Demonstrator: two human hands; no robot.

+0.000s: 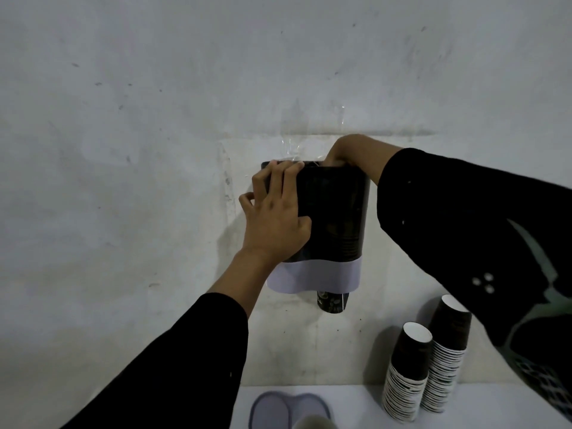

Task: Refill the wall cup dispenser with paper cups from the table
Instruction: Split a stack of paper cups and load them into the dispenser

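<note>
Head view shows the left hand lying against the front left side of the dark cup dispenser on the wall. Its fingers are nearly straight and reach up to the top edge, so it looks like it is holding the box steady. The right hand is bent down at the wrist and dips into the open top of the dispenser. Its fingertips are hidden inside, so I cannot tell if it is pinching cups or has let go.

Below the hands, one dark cup pokes out of the bottom of the dispenser, under its pale band. Lower still and off to the right, under the right sleeve, two tall stacks of paper cups stand on the counter, touching each other. A pale lid lies on the counter below the left hand.

Paper cups are very light and thin. I think they squash easily, so a soft squeeze is best. A stack bends and can come apart in the middle. It is safest to wrap the fingers around the lower half of a stack, not just the top cup, because the top one can slide off by itself. The sides look smooth, so hold on gently but firmly.
</note>
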